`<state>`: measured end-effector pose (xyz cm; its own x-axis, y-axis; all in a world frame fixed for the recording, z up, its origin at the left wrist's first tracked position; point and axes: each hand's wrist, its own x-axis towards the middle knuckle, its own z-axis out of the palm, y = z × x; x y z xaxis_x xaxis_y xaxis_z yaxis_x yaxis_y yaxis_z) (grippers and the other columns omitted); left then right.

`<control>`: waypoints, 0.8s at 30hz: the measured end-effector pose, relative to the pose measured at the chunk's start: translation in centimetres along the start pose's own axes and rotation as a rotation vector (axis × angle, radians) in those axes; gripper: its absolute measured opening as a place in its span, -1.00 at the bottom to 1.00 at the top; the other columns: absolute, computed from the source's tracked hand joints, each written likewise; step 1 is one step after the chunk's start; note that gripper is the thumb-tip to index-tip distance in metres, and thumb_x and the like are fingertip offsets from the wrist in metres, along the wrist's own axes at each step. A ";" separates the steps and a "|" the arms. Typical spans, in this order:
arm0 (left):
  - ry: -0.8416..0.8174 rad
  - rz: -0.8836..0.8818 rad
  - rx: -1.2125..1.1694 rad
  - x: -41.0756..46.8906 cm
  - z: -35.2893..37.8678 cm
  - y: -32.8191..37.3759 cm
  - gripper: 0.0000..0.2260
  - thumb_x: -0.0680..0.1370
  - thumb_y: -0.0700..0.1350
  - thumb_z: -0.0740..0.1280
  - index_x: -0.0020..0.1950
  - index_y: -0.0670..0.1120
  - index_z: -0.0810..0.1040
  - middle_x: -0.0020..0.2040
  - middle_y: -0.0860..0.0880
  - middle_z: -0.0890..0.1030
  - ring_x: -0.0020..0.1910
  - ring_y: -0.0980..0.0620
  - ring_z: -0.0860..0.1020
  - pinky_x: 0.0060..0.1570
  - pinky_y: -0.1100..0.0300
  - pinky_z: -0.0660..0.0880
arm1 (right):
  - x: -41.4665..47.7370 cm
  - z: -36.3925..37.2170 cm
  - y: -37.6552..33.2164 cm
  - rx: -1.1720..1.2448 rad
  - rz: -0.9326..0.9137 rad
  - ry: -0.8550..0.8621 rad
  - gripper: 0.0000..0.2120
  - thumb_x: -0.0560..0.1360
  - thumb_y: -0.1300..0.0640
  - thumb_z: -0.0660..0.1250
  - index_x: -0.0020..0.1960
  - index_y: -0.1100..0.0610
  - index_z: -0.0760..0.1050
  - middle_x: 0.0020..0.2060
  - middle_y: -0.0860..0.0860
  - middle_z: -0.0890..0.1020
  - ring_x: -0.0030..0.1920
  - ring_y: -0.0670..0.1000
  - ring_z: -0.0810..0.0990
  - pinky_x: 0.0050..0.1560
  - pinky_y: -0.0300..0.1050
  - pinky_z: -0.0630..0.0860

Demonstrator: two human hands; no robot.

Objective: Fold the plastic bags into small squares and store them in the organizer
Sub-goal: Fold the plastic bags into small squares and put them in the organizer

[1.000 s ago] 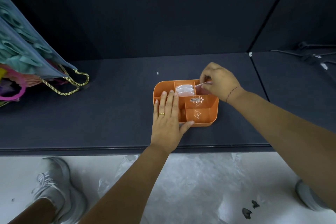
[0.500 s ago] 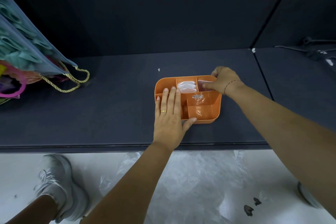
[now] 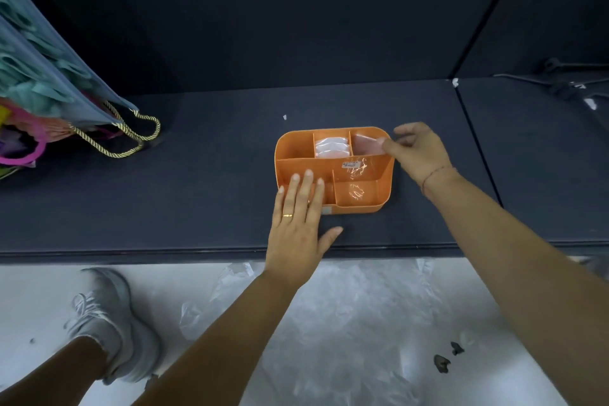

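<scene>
Organizer (image 3: 293, 147) on dark surface (image 3: 197, 191). Left hand (image 3: 296, 231) flat on front-left corner, grip released. Right hand (image 3: 418, 155) at folded bag (image 3: 365, 145) in back-right compartment; cannot tell if grip pinches it. Bag likely light, limp, slippery: best taken by folded edge.

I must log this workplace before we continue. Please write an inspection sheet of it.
Surface: dark grey shelf, one small white scrap.
Job's things: orange plastic compartment organizer; folded clear bags in far middle cell; another folded bag in far right cell.
Clutter: loose clear plastic bags on white floor.
Grippers: left hand flat on organizer's near-left corner; right hand touches far-right bag, grip unclear.
Cables: dark wire-like things far right, unclear.
Surroundings: patterned gift bag with gold rope handles; white sneaker.
</scene>
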<state>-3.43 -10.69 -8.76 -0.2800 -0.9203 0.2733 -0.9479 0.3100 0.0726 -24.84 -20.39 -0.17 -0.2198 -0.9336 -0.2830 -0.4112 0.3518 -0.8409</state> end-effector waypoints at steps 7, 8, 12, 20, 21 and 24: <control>-0.037 0.082 0.044 -2.4 0.5 -0.5 -0.33 0.61 0.24 0.08 0.58 -0.16 0.10 0.57 -0.18 0.19 0.56 -0.18 0.12 0.51 -0.11 0.09 | -12.2 3.3 8.2 0.132 -0.083 0.491 -0.89 0.56 0.14 0.29 -0.12 0.12 0.43 -0.25 0.00 0.52 -0.24 -0.08 0.46 -0.16 -0.33 0.37; -0.049 0.081 0.046 -2.0 0.5 -0.5 -0.32 0.61 0.24 0.08 0.58 -0.17 0.11 0.57 -0.18 0.19 0.56 -0.18 0.12 0.51 -0.11 0.09 | -13.5 4.3 10.0 0.109 -0.005 0.511 -0.87 0.57 0.13 0.28 -0.14 0.14 0.43 -0.22 0.06 0.51 -0.23 -0.02 0.45 -0.13 -0.24 0.39; -0.116 0.051 0.057 0.0 0.7 -0.5 -0.31 0.61 0.25 0.04 0.58 -0.17 0.10 0.57 -0.19 0.18 0.56 -0.19 0.12 0.51 -0.10 0.10 | -16.4 6.8 15.7 -0.075 0.341 0.265 -0.79 0.55 0.03 0.33 0.11 0.12 0.47 0.14 0.12 0.45 0.08 0.11 0.52 0.10 -0.09 0.47; -0.250 -0.026 0.041 5.5 1.9 -1.1 -0.27 0.60 0.28 -0.02 0.61 -0.13 -0.14 0.62 -0.14 -0.07 0.59 -0.15 -0.11 0.54 -0.04 -0.14 | -15.2 8.4 17.8 -0.230 0.303 -0.246 -0.27 0.45 0.02 0.46 0.50 0.04 0.18 0.44 0.05 0.32 0.36 0.15 0.44 0.32 0.02 0.44; -0.253 -0.035 0.041 6.2 2.0 -1.2 -0.27 0.61 0.28 -0.01 0.61 -0.13 -0.15 0.62 -0.14 -0.09 0.59 -0.14 -0.13 0.54 -0.04 -0.16 | -14.7 8.6 17.9 -0.230 0.304 -0.261 -0.30 0.46 0.06 0.46 0.49 0.05 0.20 0.40 0.07 0.38 0.34 0.14 0.46 0.30 -0.03 0.43; -0.261 -0.053 0.054 8.3 2.5 -1.3 -0.27 0.63 0.27 0.01 0.60 -0.13 -0.18 0.62 -0.13 -0.13 0.59 -0.14 -0.17 0.54 -0.04 -0.18 | -13.2 9.0 18.2 -0.267 0.277 -0.218 -0.57 0.49 0.14 0.42 0.32 0.12 0.42 0.22 0.09 0.54 0.18 0.06 0.54 0.13 -0.20 0.46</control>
<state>-4.86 -19.33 -8.95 -0.2530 -0.9674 0.0133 -0.9670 0.2533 0.0269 -21.48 -2.25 -15.87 -0.1740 -0.7838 -0.5961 -0.5837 0.5696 -0.5787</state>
